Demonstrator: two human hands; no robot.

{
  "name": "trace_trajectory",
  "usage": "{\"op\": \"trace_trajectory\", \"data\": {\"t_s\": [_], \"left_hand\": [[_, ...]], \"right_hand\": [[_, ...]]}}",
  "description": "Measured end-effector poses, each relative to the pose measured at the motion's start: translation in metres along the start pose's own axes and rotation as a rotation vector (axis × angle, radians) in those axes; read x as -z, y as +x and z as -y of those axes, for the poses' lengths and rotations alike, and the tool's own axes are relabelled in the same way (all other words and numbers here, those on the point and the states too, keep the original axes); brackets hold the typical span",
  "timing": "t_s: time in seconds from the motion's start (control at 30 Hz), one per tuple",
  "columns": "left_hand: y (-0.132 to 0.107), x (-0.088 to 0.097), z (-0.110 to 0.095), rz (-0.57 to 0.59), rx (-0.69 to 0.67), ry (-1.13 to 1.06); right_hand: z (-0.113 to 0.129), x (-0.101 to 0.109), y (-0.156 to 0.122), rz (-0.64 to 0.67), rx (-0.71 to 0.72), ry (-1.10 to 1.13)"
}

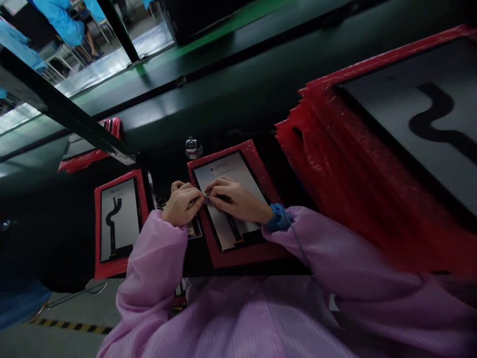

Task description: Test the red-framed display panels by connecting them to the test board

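A grey panel (238, 171) lies in a red wrapper (261, 253) on the dark bench in front of me. Both hands meet over its left edge. My left hand (181, 204) is closed in a pinch at that edge. My right hand (234, 199) rests on the panel with its fingers curled, pinching a small pale piece between the two hands. What that piece is I cannot make out. A blue wrist strap (276, 217) with a cord sits on my right wrist. Pink sleeves cover both arms.
A second panel with a black ribbon cable (119, 219) lies in a red wrapper on the left. A tall stack of red-wrapped panels (372, 164) fills the right. A small metal clip (192, 147) stands behind. People in blue coats (61, 20) are far back.
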State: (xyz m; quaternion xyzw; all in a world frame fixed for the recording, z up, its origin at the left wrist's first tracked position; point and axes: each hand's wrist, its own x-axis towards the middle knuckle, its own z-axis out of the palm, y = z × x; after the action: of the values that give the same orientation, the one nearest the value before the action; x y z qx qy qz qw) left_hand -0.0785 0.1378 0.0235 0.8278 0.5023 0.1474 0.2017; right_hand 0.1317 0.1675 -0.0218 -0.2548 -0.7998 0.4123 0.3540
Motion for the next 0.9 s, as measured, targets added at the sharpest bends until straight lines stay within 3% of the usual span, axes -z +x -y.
{"op": "trace_trajectory", "data": {"t_s": [0.9], "left_hand": [[0.0004,-0.0096,0.0017,0.01,0.03,-0.007]], "right_hand": [[-0.0043,-0.0021,-0.0033,-0.003,0.011,-0.045]]}}
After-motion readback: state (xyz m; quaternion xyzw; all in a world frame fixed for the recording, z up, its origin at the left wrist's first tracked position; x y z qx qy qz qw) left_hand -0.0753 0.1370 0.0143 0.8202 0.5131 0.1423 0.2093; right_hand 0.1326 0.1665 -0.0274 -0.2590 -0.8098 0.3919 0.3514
